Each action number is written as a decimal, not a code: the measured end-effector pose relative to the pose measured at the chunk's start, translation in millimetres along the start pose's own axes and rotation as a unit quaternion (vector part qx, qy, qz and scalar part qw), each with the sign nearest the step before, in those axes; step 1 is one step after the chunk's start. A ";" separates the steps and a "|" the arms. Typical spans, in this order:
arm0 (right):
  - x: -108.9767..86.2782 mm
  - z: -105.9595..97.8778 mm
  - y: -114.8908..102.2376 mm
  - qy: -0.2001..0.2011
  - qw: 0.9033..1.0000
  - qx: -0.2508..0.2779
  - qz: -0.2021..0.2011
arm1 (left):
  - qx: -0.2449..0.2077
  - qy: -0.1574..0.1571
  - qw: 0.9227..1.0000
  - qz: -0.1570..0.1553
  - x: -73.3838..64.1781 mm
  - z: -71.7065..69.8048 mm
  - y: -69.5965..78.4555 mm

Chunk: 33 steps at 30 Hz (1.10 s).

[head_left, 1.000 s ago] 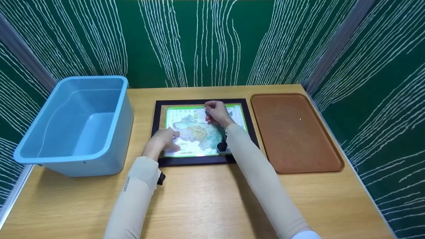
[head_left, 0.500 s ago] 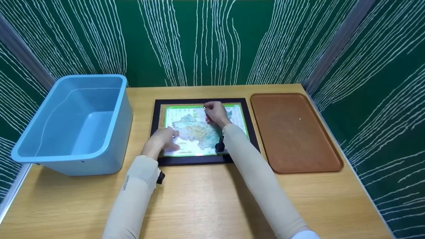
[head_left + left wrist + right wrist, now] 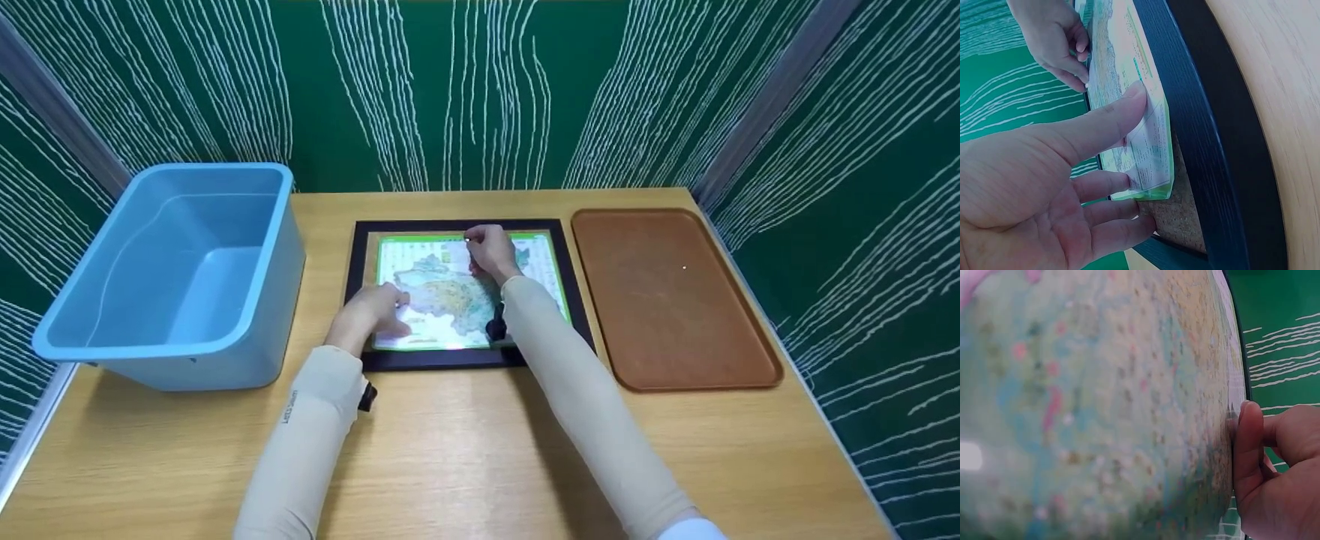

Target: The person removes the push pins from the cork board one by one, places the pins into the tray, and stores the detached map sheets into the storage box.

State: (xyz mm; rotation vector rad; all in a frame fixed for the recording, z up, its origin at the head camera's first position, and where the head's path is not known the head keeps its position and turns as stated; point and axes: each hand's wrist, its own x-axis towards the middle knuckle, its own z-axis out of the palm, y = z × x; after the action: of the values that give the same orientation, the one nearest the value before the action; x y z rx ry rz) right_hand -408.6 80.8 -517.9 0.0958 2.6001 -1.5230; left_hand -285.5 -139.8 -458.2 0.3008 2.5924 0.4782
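Note:
A glossy map [image 3: 442, 296] with a green border lies on a cork board [image 3: 1176, 211] in a black frame [image 3: 439, 361]. My left hand [image 3: 371, 311] rests over its near left part, fingers spread and fairly straight; in the left wrist view the thumb is over the map and the other fingertips are by its corner and the bare cork. My right hand [image 3: 491, 251] is at the map's far edge, thumb and finger pinching a small white thing [image 3: 1087, 86], too small to tell clearly. In the right wrist view, those fingertips [image 3: 1249, 410] touch the map's edge.
A deep blue plastic tub [image 3: 165, 262] stands on the left of the wooden table [image 3: 450, 450]. A flat brown tray [image 3: 675, 300] lies to the right, close beside the frame. Green walls with white lines [image 3: 465, 97] enclose the table's back and sides.
Both hands stay at nearly the same places on the map. The right hand's fingers and forearm have shifted only slightly; the whole head view has moved a little.

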 end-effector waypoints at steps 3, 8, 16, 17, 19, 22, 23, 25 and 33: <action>0.6 1.6 -0.4 0.008 1.000 -0.012 -0.003 | 0.019 -0.006 1.000 0.011 0.9 -0.9 -0.5; -0.7 2.7 -2.0 0.006 1.000 -0.010 -0.005 | 0.014 -0.002 1.000 0.007 0.3 -1.8 -1.5; -2.6 0.7 -2.8 0.002 1.000 -0.016 -0.006 | -0.005 0.001 1.000 0.005 -1.1 -0.4 -1.7; -2.3 0.6 -2.5 0.002 1.000 -0.018 -0.006 | -0.008 0.002 1.000 0.004 -1.1 -0.1 -1.8; -1.7 0.6 -1.9 0.003 1.000 -0.020 -0.004 | -0.010 0.001 1.000 0.004 -0.6 1.0 -2.6; -1.1 0.8 -1.0 0.000 1.000 -0.017 0.002 | -0.004 0.000 1.000 0.005 -0.1 2.4 -3.9; -1.0 0.8 -0.8 -0.001 1.000 -0.017 0.003 | -0.004 0.001 1.000 0.005 -0.1 2.7 -4.2; -1.0 0.8 -0.5 -0.004 1.000 -0.017 0.005 | -0.005 0.002 1.000 0.004 -0.2 3.3 -4.6; -0.9 -1.4 -0.1 0.002 1.000 -0.016 -0.013 | -0.018 -0.001 1.000 -0.012 -1.8 1.4 -2.3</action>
State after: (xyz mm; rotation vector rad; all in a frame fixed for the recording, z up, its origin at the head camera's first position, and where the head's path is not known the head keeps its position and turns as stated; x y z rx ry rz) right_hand -407.8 81.9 -517.0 0.0633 2.6380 -1.4890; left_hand -283.5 -142.1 -459.5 0.2571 2.5797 0.5163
